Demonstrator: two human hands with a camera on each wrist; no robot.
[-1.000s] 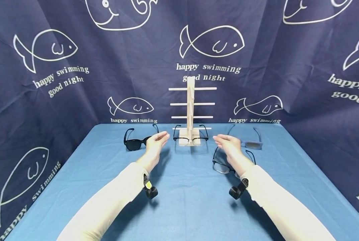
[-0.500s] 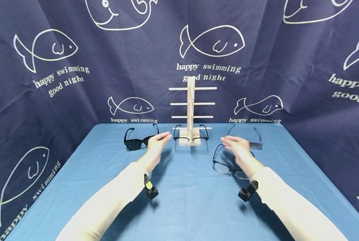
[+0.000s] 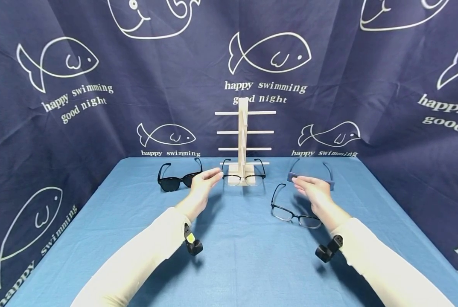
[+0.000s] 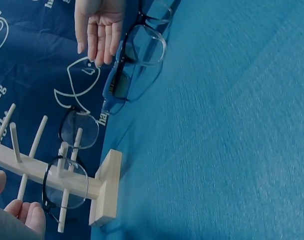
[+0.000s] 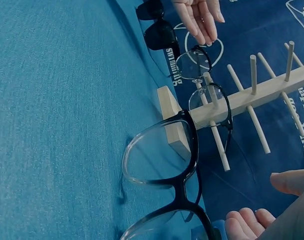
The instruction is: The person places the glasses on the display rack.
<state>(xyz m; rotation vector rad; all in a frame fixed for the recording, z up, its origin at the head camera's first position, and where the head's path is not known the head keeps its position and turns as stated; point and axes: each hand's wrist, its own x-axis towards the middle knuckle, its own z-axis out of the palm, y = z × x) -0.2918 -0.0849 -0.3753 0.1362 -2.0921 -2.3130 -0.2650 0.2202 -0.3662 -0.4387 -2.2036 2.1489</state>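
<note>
Right hand [image 3: 314,190] farther right now, near blue sunglasses [image 3: 291,175]

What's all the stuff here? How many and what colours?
Backdrop: 1, dark blue, behind
Fish and words: several, white, on backdrop
Table: 1, blue, in front
Stand: 1, pale wood, table's middle back
Half-rimmed glasses: 1, black and clear, at stand's lowest rod
Dark sunglasses: 1, black, left of stand
Blue sunglasses: 1, blue, right of stand
Clear glasses: 1, black-framed, nearer front, right
Wrist cameras: 2, black, one per wrist
Sleeves: 2, cream, on both arms
Left hand: 1, bare, beside half-rimmed glasses
Right hand: 1, bare, partly hiding blue sunglasses
</note>
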